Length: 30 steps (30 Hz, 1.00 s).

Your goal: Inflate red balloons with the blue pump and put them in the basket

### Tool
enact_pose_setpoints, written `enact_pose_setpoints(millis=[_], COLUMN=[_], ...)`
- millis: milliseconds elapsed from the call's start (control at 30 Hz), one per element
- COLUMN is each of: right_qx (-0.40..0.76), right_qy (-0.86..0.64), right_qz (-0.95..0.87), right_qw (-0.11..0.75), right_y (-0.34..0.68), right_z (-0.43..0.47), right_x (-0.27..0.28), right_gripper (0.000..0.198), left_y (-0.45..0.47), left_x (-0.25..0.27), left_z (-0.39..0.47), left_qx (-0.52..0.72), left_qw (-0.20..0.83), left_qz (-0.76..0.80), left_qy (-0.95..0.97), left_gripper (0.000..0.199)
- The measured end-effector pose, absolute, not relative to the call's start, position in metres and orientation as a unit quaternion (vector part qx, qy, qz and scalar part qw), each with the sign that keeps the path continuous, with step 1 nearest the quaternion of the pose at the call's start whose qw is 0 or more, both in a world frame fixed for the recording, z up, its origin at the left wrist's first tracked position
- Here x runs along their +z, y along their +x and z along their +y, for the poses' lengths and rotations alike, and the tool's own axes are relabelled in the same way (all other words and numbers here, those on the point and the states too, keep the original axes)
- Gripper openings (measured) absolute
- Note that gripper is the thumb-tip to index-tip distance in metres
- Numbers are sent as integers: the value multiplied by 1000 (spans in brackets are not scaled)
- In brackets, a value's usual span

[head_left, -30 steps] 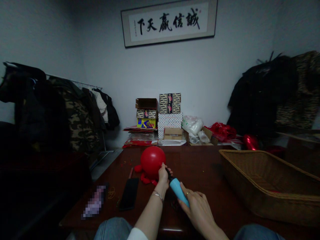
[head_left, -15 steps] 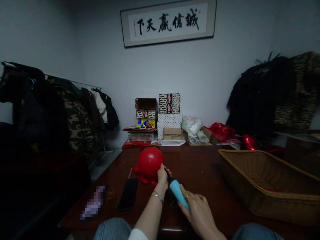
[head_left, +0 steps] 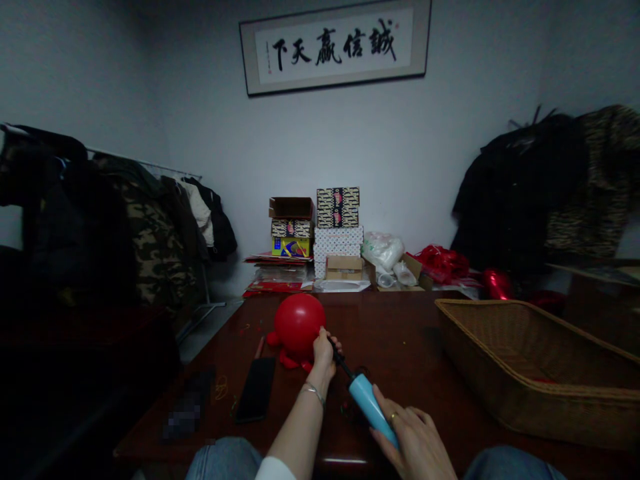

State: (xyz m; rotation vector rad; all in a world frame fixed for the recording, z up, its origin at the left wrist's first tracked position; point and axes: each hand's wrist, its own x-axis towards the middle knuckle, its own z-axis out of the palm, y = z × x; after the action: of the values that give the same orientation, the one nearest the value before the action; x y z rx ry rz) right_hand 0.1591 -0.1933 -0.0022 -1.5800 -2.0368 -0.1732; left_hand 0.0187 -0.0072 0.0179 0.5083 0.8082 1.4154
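A round red balloon [head_left: 299,325] is partly inflated above the table, just left of my left hand [head_left: 325,349]. That hand is closed around the balloon's neck and the black nozzle end of a hand pump, which its fingers mostly hide. The balloon pump [head_left: 370,403] has a light blue barrel and slants down to the right, with a black rod showing between barrel and nozzle end. My right hand [head_left: 413,433] is wrapped round the blue barrel. Several small red balloons [head_left: 293,360] lie beneath the big one.
A dark phone [head_left: 256,390] lies left of my left arm, beside yellow rubber bands [head_left: 221,387]. On the right stands a large wicker basket [head_left: 530,390]. Boxes [head_left: 339,250] and plastic bags [head_left: 383,250] are stacked behind the brown table [head_left: 420,360].
My right hand has drawn the blue barrel down and to the right, away from my left hand, so more black rod shows. My left hand stays at the balloon's neck.
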Motion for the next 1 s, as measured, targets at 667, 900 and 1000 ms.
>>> enact_pose_setpoints(millis=[667,900,1000], right_qx=[-130,-108,-98], right_qy=[-544,-558,-564], right_qz=[-779,-779,-778], right_qw=[283,264,259], right_y=[186,181,176], right_z=[-204,-201,-200], right_x=[-23,-16,-10], right_gripper=[58,52,50], left_y=[15,11,12], left_x=[31,29,28], left_z=[-7,-6,-6], left_qx=[634,641,640], left_qw=[644,641,645], left_qz=[356,354,350], left_qy=[240,233,230], left_gripper=[28,30,31])
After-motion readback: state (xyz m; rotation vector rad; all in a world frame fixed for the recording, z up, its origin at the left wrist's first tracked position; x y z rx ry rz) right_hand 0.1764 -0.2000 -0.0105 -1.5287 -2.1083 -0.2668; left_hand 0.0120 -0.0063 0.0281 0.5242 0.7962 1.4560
